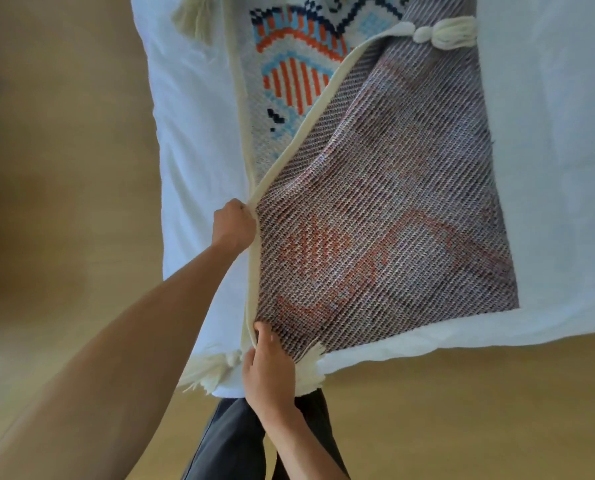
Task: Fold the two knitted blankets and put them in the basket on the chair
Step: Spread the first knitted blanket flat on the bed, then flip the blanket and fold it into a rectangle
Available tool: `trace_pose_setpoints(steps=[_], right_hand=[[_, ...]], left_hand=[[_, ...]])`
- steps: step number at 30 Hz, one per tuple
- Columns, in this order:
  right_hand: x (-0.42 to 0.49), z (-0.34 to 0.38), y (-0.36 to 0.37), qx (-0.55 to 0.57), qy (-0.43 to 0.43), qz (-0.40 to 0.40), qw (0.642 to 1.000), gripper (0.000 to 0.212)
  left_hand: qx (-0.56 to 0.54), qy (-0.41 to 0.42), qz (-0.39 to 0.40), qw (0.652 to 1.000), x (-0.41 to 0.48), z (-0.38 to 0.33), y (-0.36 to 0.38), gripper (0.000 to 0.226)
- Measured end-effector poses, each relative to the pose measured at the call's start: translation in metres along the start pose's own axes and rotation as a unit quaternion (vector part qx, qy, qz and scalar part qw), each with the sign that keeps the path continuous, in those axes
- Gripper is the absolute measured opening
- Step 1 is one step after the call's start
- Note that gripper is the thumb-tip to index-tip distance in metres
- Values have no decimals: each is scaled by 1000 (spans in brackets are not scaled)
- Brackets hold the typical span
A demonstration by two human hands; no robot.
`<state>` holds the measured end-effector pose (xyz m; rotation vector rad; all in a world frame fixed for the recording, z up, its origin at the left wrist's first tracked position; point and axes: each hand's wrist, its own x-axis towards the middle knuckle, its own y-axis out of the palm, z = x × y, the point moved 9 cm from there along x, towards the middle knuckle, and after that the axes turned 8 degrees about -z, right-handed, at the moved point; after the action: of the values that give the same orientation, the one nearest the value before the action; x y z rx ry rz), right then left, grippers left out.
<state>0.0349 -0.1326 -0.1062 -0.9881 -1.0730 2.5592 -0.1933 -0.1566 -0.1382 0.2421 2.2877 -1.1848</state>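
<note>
One knitted blanket (375,209) lay on the bed (199,140), which was covered in white, towards the bed's near end. It was folded over on itself: the greyish back with a faint orange pattern faced up over most of it, and a strip of the orange, blue and white front showed towards the bed's far left. Four cream tassels (441,32) could be counted, two towards the far end of the bed and two at its near edge. Two hands were in view. The left hand (233,225) was clenched around the blanket's cream border (323,95), at the point where the folded layer met the lower one. The right hand (268,368) was at the near edge of the bed, its fingers curled and its thumb on top, pinching the same border by the corner. Beyond the bed's near edge were dark trousers (230,441) and a wooden floor (462,410).
</note>
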Motion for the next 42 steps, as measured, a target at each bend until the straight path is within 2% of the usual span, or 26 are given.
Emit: trace_pose_setpoints(steps=[5,9,11,15,19,22,25,30,33,37,42], right_hand=[[-5,-14,8,30,8,72,997,44],[-5,-34,-11,32,19,64,997,38],[-7,-46,-19,28,30,64,997,34],[-16,-57,-39,-10,2,55,998,32],[-27,-59,-57,-37,2,72,997,29],[-37,-54,-69,-64,-4,83,994,21],[-46,-47,-76,-87,-7,113,990,21],[-63,-18,-82,-97,-9,132,986,15],[-70,12,-79,-96,-18,142,985,15],[-74,62,-62,-89,-29,137,986,15],[-80,134,-16,-97,-22,138,985,20]], left_hand=[[40,7,40,998,-40,34,8,18],[70,-9,123,990,-114,89,38,32],[111,-9,149,983,-146,114,52,31],[216,5,142,966,-183,155,48,16],[269,-4,118,956,-204,176,20,27],[262,-8,91,961,-217,175,-7,27],[238,-39,83,967,-233,178,-32,32],[142,-82,92,982,-256,191,-66,25],[81,-79,101,988,-263,198,-90,11],[16,-79,105,991,-254,218,-133,16],[-3,-58,105,993,-212,261,-201,12]])
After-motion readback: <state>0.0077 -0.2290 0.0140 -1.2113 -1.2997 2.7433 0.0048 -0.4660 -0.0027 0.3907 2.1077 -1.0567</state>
